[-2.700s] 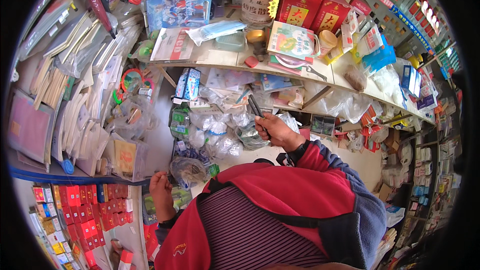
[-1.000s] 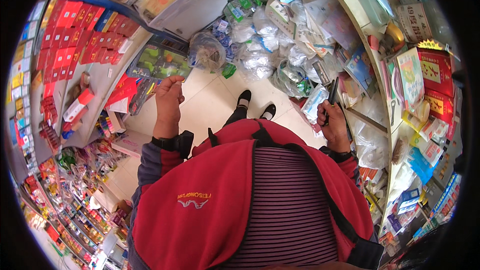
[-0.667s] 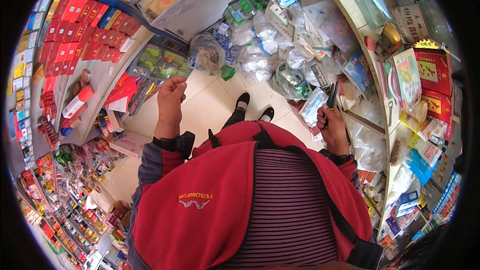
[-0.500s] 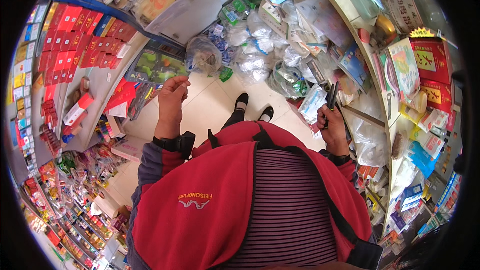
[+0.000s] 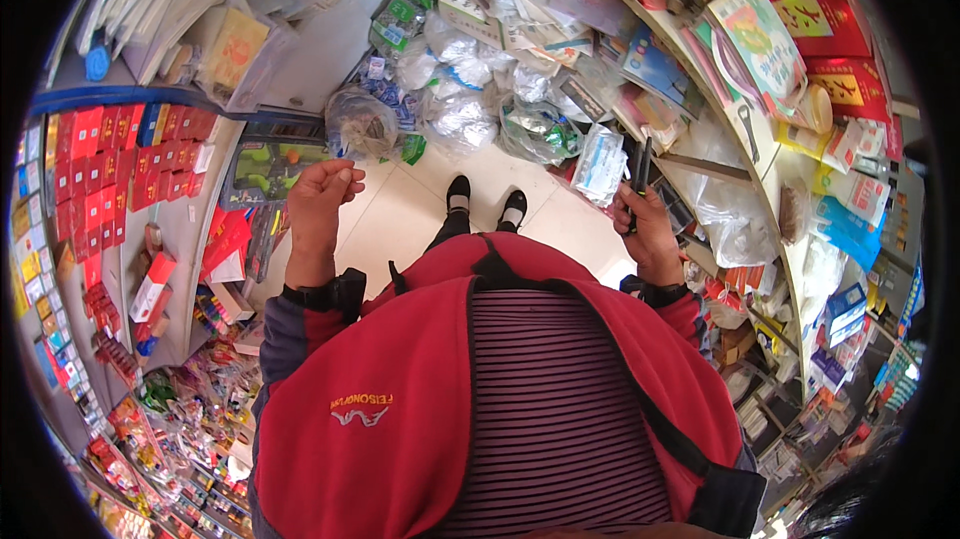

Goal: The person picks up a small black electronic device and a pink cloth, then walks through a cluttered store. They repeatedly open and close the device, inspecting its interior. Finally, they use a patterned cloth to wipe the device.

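My left hand is raised at the left, its fingers curled and the thumb close to the fingertips. Whether anything small sits in that pinch I cannot make out. At the right, my right hand is closed round a slim black two-pronged tool. Its prongs point away from me, slightly apart, and the grip hides its lower end. Just beyond the tool lies a white and blue packet. Beyond my left hand is a dark case with green items.
Clear plastic bags are heaped on the floor ahead, past my black shoes. Shelves of red boxes line the left. Along the right runs a cluttered counter with red gift boxes and a blue bag.
The whole view has shifted, with the floor pile and right counter now further left. Both hands keep nearly the same pose, and my right hand still holds the black tool.
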The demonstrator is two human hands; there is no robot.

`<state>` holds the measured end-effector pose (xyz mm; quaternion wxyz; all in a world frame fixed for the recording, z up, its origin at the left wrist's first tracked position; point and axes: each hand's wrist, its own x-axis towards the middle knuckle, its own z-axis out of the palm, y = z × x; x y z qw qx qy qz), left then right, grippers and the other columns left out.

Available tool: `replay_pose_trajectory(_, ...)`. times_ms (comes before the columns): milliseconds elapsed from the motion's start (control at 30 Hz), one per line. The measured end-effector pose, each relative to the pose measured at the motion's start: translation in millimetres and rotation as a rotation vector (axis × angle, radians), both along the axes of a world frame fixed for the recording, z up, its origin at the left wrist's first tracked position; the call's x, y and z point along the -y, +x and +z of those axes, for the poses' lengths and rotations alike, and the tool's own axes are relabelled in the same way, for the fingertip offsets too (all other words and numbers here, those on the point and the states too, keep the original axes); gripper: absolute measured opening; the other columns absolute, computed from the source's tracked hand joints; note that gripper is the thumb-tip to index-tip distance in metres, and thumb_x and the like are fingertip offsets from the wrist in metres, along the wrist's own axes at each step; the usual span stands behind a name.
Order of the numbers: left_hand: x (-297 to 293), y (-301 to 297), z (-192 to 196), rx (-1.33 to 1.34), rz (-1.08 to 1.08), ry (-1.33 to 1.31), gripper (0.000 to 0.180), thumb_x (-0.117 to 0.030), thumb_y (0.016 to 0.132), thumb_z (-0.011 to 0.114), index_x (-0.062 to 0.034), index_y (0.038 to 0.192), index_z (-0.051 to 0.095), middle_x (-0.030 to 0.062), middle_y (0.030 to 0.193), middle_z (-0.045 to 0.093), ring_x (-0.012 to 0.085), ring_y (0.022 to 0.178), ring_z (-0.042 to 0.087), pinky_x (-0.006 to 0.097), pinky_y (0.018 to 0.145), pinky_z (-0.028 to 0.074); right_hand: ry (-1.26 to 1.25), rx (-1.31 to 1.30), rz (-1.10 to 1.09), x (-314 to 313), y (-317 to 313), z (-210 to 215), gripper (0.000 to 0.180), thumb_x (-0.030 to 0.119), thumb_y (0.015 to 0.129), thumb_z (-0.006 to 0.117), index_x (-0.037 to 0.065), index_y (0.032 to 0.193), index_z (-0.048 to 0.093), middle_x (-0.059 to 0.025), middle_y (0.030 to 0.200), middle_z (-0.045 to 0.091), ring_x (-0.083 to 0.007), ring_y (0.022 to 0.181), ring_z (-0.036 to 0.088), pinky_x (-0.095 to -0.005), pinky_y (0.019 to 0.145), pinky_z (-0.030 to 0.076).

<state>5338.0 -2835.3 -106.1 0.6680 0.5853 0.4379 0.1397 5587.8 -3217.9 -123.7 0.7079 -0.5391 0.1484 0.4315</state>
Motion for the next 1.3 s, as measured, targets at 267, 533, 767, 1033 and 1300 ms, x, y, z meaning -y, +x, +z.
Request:
replay_pose_trajectory(267, 5.0, 11.9, 1.4, -0.069, -0.176, 0.074, 0.011, -0.008, 0.092, 0.06, 0.0002, 0.097, 0.063, 0.0073, 0.078, 0.068, 0.0115, 0.063, 0.061, 0.022, 0.059, 0.049, -0.033, 0.012, -0.053, 15.8, -7.9, -2.8, 0.008, 0.014, 0.091, 0.06, 0.011, 0.086, 0.054, 0.0026, 0.068, 0.049, -0.0042, 0.048, 0.036, -0.0198, 0.041, 0.024)
replay_pose_trajectory(533, 21.0, 24.2, 6.7, 0.037, -0.142, 0.075, 0.012, -0.007, 0.093, 0.058, 0.0009, 0.101, 0.063, 0.0077, 0.083, 0.068, 0.011, 0.07, 0.062, 0.022, 0.063, 0.049, -0.047, 0.003, -0.1, 31.4, -12.0, -12.4, 0.009, 0.015, 0.092, 0.059, 0.011, 0.084, 0.056, 0.0028, 0.069, 0.051, -0.0044, 0.05, 0.037, -0.0198, 0.042, 0.025)
replay_pose_trajectory(767, 16.2, 17.4, 5.6, 0.033, -0.224, 0.079, 0.009, -0.009, 0.093, 0.059, -0.0006, 0.095, 0.062, 0.0052, 0.073, 0.064, 0.0096, 0.063, 0.058, 0.022, 0.06, 0.047, -0.059, -0.019, -0.102, 30.8, -13.3, -18.6, 0.008, 0.015, 0.091, 0.061, 0.012, 0.085, 0.057, 0.0031, 0.068, 0.052, -0.0041, 0.049, 0.038, -0.0197, 0.042, 0.025)
replay_pose_trajectory(1033, 26.7, 14.5, 6.7, 0.064, -0.084, 0.155, 0.01, -0.008, 0.092, 0.059, -0.0005, 0.098, 0.063, 0.0052, 0.075, 0.064, 0.0092, 0.064, 0.058, 0.021, 0.061, 0.047, -0.072, -0.041, -0.089, 21.7, -14.0, -17.0, 0.009, 0.015, 0.091, 0.061, 0.012, 0.084, 0.056, 0.0025, 0.068, 0.053, -0.004, 0.049, 0.039, -0.0194, 0.041, 0.026)
replay_pose_trajectory(1300, 13.5, -5.2, -0.5, -0.005, -0.129, 0.117, 0.012, -0.007, 0.093, 0.058, -0.0008, 0.101, 0.064, 0.0047, 0.078, 0.065, 0.0083, 0.065, 0.057, 0.02, 0.063, 0.046, -0.086, -0.043, -0.07, 14.7, -15.7, -16.5, 0.008, 0.015, 0.092, 0.059, 0.012, 0.086, 0.055, 0.0024, 0.069, 0.052, -0.0042, 0.049, 0.04, -0.0191, 0.041, 0.027)
